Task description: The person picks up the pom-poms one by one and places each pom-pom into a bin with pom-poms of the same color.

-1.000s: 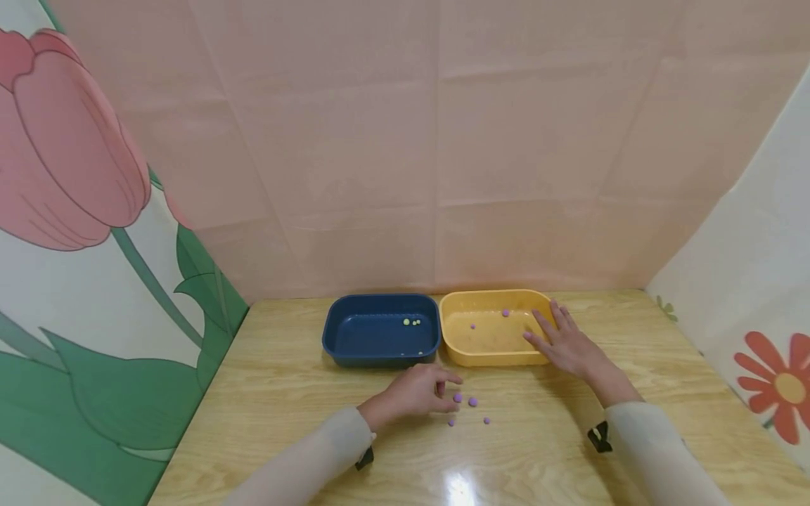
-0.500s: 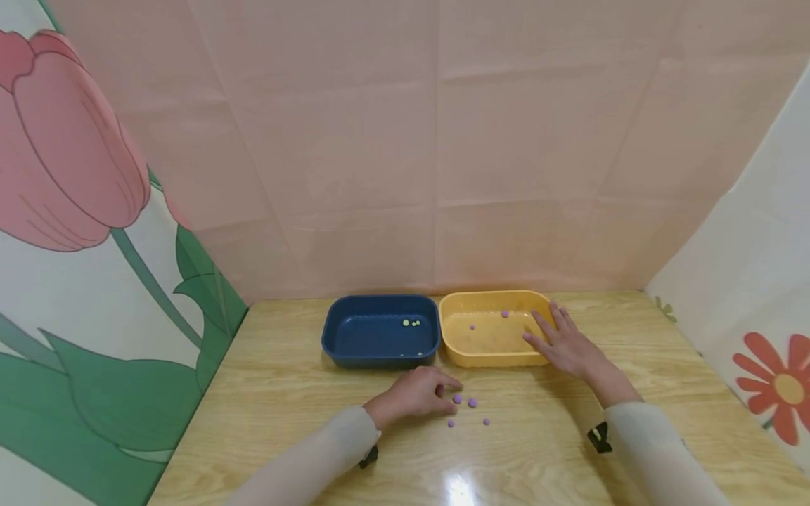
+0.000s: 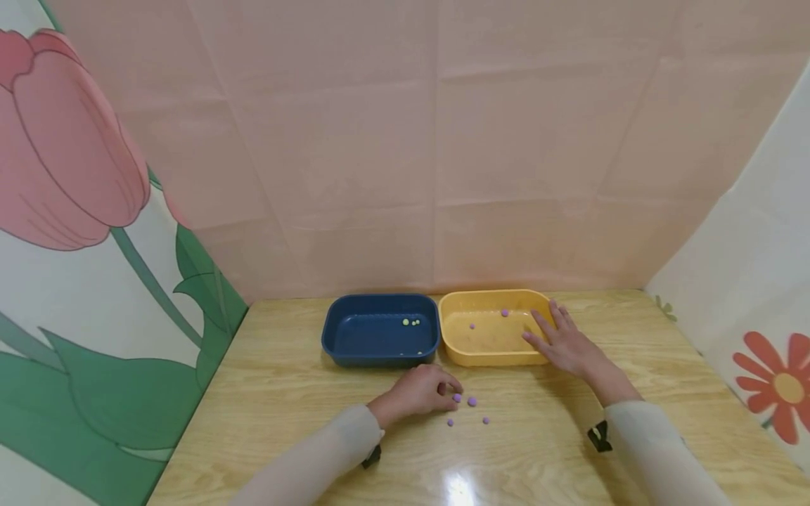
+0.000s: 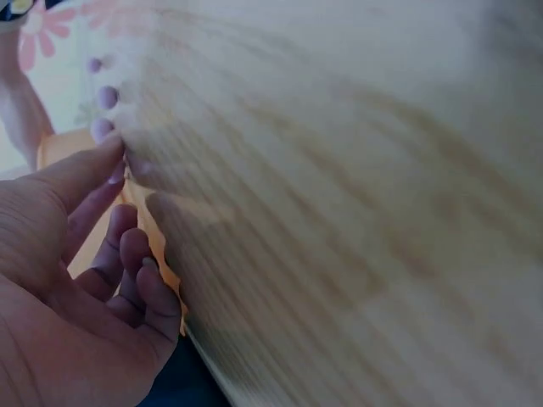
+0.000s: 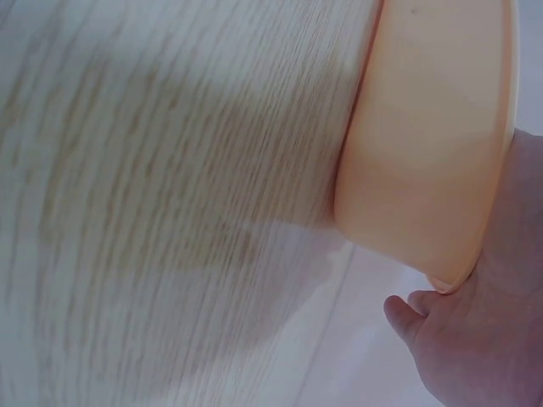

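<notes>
My left hand (image 3: pixel 420 390) is low over the table in front of the two tubs, its thumb and index finger curled on either side of a purple ball (image 3: pixel 457 398). In the left wrist view, the thumb of the left hand (image 4: pixel 59 254) points to the balls and the other fingers are curled in. Close by lie another purple ball (image 3: pixel 472 401) and two smaller ones, one left (image 3: pixel 450 422) and one right (image 3: pixel 486 420). My right hand (image 3: pixel 566 344) rests with spread fingers over the right rim of the yellow tub (image 3: pixel 493 359); the right wrist view shows that tub's outer wall (image 5: pixel 424 144).
A dark blue tub (image 3: pixel 367 362) stands left of the yellow one, holding several pale yellow-green balls (image 3: pixel 406 322). Two purple balls (image 3: pixel 505 313) lie inside the yellow tub. A pink cloth (image 3: pixel 354 176) hangs behind the wooden table (image 3: pixel 278 393).
My left hand has shifted slightly right, and its index finger has bent in toward the thumb around the purple ball. The right hand stays on the yellow tub.
</notes>
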`<state>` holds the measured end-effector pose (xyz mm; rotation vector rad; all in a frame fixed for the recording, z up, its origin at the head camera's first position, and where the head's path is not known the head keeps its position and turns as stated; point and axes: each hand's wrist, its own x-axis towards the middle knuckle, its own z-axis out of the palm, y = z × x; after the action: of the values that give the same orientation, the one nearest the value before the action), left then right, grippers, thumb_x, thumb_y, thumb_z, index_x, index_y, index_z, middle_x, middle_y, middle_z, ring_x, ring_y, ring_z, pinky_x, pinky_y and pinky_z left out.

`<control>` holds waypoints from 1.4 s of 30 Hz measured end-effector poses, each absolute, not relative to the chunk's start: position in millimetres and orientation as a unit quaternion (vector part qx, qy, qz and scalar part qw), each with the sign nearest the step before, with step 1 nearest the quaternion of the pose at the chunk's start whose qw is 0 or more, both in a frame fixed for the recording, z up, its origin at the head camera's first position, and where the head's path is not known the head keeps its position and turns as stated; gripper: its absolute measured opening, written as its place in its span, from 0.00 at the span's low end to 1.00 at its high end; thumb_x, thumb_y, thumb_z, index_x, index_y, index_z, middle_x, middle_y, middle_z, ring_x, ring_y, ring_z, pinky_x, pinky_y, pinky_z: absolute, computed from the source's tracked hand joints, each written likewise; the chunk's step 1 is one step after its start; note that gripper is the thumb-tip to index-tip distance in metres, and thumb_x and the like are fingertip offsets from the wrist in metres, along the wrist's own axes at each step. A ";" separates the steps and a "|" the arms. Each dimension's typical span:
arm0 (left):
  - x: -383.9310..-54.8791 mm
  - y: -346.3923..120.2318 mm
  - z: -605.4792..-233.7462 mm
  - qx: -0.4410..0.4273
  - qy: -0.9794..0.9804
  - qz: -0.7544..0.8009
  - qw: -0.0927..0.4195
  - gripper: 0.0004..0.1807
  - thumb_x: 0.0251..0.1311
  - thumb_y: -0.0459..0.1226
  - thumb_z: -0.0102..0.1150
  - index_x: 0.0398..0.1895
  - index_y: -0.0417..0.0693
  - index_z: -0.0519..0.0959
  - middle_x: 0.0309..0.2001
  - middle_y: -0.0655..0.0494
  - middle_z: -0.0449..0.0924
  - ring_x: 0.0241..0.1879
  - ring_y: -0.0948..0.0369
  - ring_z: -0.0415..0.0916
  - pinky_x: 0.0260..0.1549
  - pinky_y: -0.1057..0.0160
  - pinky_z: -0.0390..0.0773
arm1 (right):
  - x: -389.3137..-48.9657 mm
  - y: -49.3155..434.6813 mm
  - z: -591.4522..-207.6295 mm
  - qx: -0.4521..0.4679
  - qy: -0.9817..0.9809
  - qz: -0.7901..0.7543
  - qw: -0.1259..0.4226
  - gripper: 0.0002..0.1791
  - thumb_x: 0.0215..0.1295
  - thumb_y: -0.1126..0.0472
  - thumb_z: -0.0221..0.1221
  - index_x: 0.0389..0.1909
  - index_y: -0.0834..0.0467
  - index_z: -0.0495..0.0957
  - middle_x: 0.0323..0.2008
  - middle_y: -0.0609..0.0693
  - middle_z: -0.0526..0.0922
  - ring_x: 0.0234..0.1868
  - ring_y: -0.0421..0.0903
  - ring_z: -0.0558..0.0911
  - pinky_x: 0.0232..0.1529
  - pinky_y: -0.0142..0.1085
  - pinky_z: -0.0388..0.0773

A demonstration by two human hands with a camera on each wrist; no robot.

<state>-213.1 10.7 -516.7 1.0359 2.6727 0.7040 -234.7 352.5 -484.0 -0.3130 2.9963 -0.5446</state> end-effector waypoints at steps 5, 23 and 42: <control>-210.0 13.4 -516.2 0.345 0.904 0.239 0.077 0.05 0.61 0.45 0.72 0.39 0.63 0.89 0.24 0.73 0.73 0.27 0.74 0.67 0.28 0.72 0.67 | -235.2 352.2 -484.5 -0.104 0.978 -0.176 0.038 0.47 0.77 0.31 0.38 0.81 0.61 0.45 0.78 0.71 0.28 0.76 0.75 0.35 0.59 0.79 0.51; -209.3 15.3 -504.8 0.309 0.906 0.269 0.107 0.08 0.62 0.47 0.70 0.43 0.63 0.90 0.19 0.69 0.71 0.21 0.71 0.66 0.22 0.71 0.65 | -234.0 350.7 -481.5 -0.103 0.979 -0.174 0.036 0.47 0.77 0.32 0.39 0.81 0.61 0.42 0.78 0.71 0.29 0.76 0.75 0.36 0.59 0.79 0.54; -207.6 21.6 -477.8 0.312 0.904 0.284 0.069 0.09 0.65 0.46 0.67 0.44 0.58 0.90 0.20 0.68 0.73 0.21 0.70 0.66 0.23 0.71 0.66 | -234.0 352.5 -484.0 -0.103 0.977 -0.184 0.033 0.48 0.78 0.32 0.38 0.81 0.64 0.41 0.78 0.70 0.28 0.77 0.73 0.33 0.64 0.77 0.47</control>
<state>-207.6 21.6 -477.8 0.9390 2.7210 0.8550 -234.0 352.5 -484.0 -0.3166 3.0070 -0.5671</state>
